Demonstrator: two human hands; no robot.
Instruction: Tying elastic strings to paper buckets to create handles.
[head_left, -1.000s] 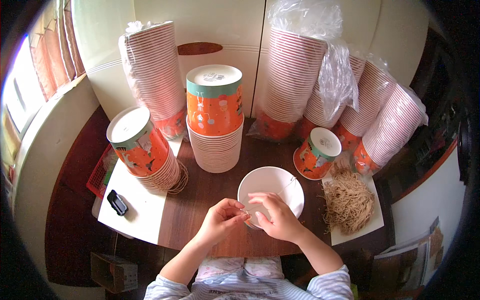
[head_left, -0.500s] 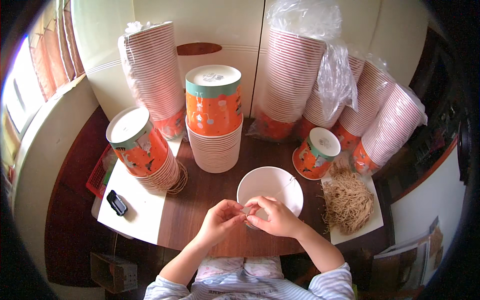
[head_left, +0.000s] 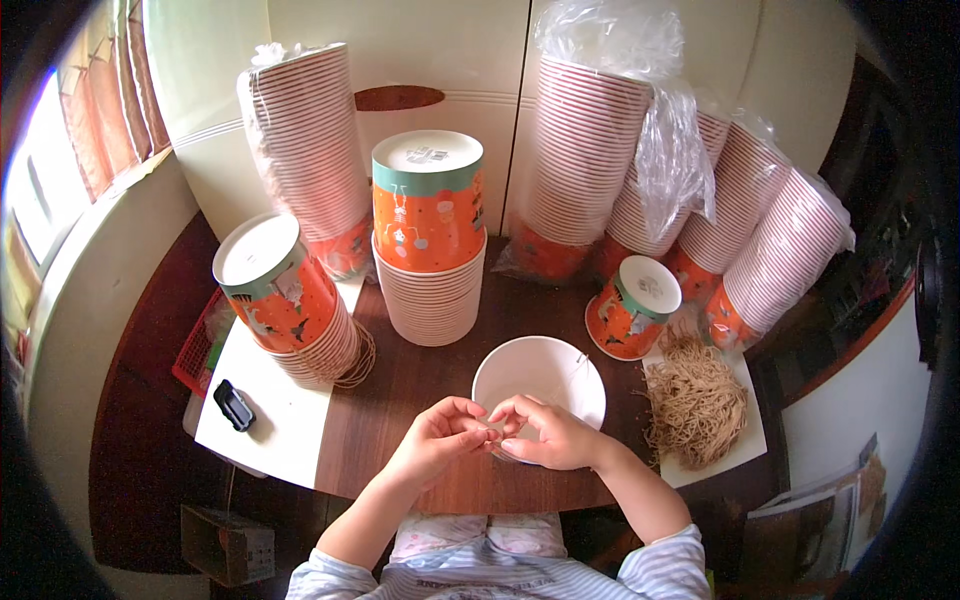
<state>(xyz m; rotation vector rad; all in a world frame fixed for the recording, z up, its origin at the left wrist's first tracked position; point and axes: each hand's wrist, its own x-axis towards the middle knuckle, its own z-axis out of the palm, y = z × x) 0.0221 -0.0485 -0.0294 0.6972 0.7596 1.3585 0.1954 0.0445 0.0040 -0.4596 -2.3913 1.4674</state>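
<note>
Pinching string end, both hands' (head_left: 437, 443) (head_left: 553, 437) grip together; white cup (head_left: 540, 375) behind; string pile (head_left: 695, 403) right.

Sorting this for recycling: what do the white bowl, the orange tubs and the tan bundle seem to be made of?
The white bowl by both hands looks like matte paperboard with a thin rolled rim. The orange tubs look like printed paperboard with a slight sheen. The tan bundle seems to be thin fibrous string, perhaps paper or jute; the picture cannot settle which.
</note>
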